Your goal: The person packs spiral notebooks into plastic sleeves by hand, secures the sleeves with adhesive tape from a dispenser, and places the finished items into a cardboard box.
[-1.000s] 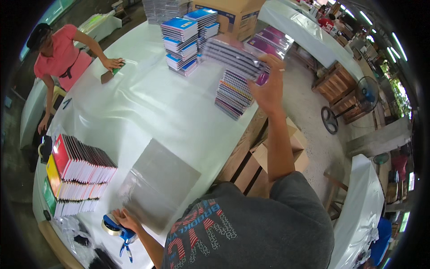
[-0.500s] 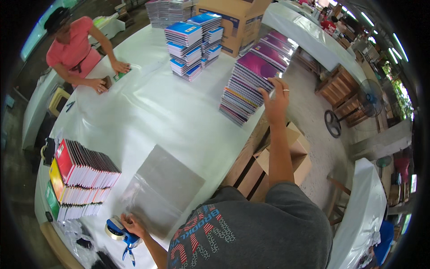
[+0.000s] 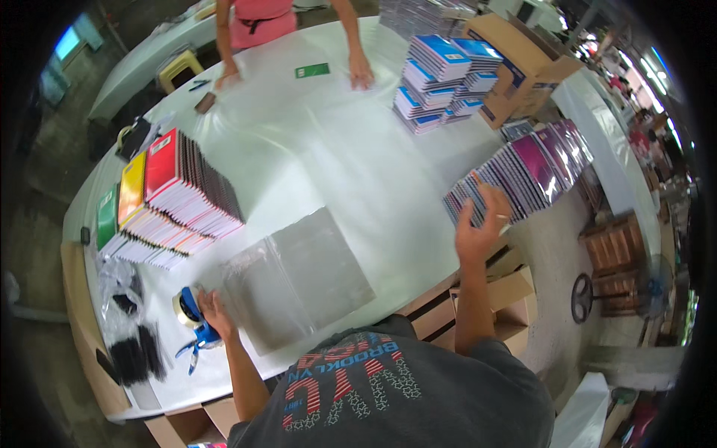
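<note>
My left hand [image 3: 216, 313] lies on the table with fingers stretched out, right beside a blue tape dispenser [image 3: 196, 317] with a roll of tape; a firm grip on it does not show. To the right of that hand, clear plastic sheets [image 3: 299, 280] lie flat. My right hand [image 3: 484, 220] is open, its fingers apart at the near end of a leaning row of spiral notebooks with purple covers [image 3: 532, 166]. Its fingertips are at the notebooks' spiral edges; whether they touch cannot be made out.
Red, yellow and green spiral notebooks [image 3: 183, 198] stand piled at left. Blue notebooks [image 3: 437, 82] are stacked at the far right before a cardboard box [image 3: 515, 71]. Across the table, a person in pink [image 3: 261, 22] has both hands on it near a green card [image 3: 311, 70]. Open cartons [image 3: 515, 295] stand below.
The view has swung left. My right hand has come off the purple covers to the row's near end. The other person's hands have moved apart, away from the green card.
</note>
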`<act>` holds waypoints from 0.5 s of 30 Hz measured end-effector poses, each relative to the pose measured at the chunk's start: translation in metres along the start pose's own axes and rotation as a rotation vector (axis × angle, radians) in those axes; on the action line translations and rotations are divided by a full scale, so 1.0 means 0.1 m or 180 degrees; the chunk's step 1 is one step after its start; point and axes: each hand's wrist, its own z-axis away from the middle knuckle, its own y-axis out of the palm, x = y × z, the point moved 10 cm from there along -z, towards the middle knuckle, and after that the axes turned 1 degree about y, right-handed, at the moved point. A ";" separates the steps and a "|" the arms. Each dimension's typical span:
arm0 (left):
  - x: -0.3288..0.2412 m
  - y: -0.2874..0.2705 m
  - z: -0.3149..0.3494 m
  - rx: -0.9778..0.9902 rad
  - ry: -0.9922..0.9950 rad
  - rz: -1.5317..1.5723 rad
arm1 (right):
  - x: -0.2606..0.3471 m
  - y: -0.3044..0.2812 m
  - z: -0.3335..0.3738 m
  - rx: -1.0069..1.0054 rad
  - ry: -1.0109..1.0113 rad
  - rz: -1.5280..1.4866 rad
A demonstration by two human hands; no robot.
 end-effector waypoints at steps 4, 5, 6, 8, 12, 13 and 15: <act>-0.13 0.10 0.17 -0.0071 0.0721 -0.0611 | 0.21 0.95 0.66 0.1285 0.0633 -0.0980; -0.27 0.27 0.26 0.0003 0.0912 -0.1386 | 0.27 1.09 0.85 0.1393 0.0618 -0.1031; -0.41 0.43 0.37 0.0087 0.1083 -0.2183 | 0.38 1.31 1.10 0.1838 0.0591 -0.1079; -0.45 0.61 0.53 0.0314 0.1408 -0.2345 | 0.68 1.57 1.41 0.2342 0.0498 -0.1235; -0.51 0.81 0.83 0.0412 0.0998 -0.3393 | 1.24 1.75 1.93 0.3177 -0.0149 -0.1471; -0.49 0.84 0.88 0.0513 0.0911 -0.3409 | 1.26 1.79 2.07 0.3389 -0.0210 -0.1308; -0.46 0.87 0.97 0.0658 0.0707 -0.3405 | 1.30 1.80 2.28 0.3617 -0.0366 -0.1211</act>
